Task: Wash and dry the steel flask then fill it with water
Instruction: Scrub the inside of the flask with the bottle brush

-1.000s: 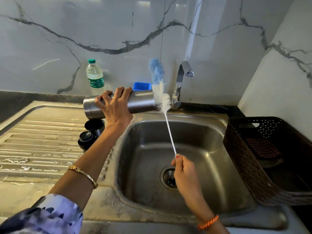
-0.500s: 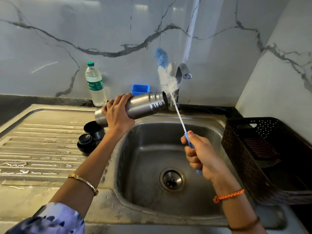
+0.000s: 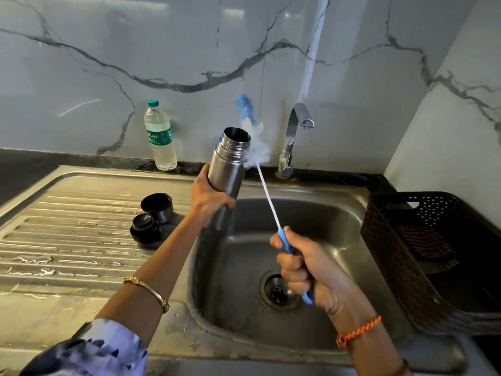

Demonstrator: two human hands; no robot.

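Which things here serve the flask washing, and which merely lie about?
In use: steel flask in left hand; bottle brush in right hand; sink; tap.
Lying about: water bottle; flask cup; stopper; basket.

One steel flask (image 3: 227,169), one bottle brush (image 3: 257,147), one plastic water bottle (image 3: 160,137), two black flask caps: one cup-shaped (image 3: 157,206), one stopper (image 3: 145,228). One tap (image 3: 294,139), one sink (image 3: 339,213), one dark basket (image 3: 385,240), two hands: left (image 3: 208,198), right (image 3: 303,267).
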